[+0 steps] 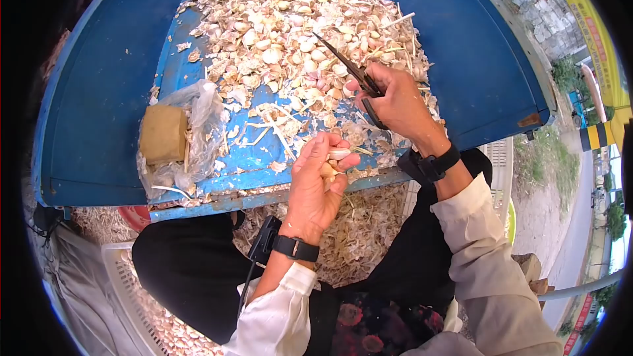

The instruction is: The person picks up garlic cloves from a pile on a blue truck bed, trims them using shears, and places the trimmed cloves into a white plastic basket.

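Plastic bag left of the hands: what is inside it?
A tan rectangular block sits in the crumpled clear plastic bag; whatever lies beneath the block is covered.

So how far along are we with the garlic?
Done: loose skins heap below the blue table, by the lap. In hand: the left hand pinches one clove, and the right hand holds dark scissors. Left: a large pile of cloves mixed with skins covers the table; I cannot tell which are finished.

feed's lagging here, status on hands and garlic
Left hand holds garlic clove. Right hand holds scissors, apart from clove. Garlic skins heaped on blue surface beyond; nothing between hands.
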A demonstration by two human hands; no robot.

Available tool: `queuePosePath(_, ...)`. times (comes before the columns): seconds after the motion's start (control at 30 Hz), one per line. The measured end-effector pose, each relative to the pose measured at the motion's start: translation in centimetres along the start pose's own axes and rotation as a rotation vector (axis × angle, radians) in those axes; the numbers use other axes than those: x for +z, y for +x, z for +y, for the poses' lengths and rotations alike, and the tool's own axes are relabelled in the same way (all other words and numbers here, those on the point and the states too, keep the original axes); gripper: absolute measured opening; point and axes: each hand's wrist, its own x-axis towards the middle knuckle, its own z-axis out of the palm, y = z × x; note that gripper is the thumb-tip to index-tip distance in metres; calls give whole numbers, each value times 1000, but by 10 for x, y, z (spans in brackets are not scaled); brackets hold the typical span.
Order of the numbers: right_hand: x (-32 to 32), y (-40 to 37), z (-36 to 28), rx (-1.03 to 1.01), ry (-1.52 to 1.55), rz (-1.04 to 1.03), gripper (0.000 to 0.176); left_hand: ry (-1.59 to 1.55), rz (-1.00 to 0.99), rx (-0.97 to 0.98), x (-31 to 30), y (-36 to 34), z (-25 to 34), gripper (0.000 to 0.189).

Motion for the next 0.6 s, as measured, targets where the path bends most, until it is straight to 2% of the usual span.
queuePosePath(0.03, 1, 9, 6, -4, 2, 0, 17, -70, -38, -4, -5, 2, 0, 33)
queuePosePath(0.1, 6, 22, 20, -267, -282, -92, 14, -95, -11, -32, -2, 2, 4, 34)
queuePosePath(0.13, 7, 28, 25, -373, -396, -137, 19, -122, 17, -64, -2, 1, 5, 35)
queuePosePath(0.3, 13, 17, 28, -342, -286, -64, 20, 73, 50, -20, 9, -2, 5, 32)
queuePosePath(0.37, 4, 1, -8, 236, 443, -143, 22, 418, 83, 113, 14, -4, 4, 32)
queuePosePath(0.4, 4, -8, -24, 247, 616, -121, 21, 419, 84, 112, 15, -5, 3, 32)
queuePosePath(0.47, 4, -23, -40, 302, 677, -136, 21, 823, 50, 373, 19, -6, -1, 37)
queuePosePath(0.6, 11, -40, -50, 396, 845, -117, 26, 965, 19, 377, 11, -8, 3, 36)
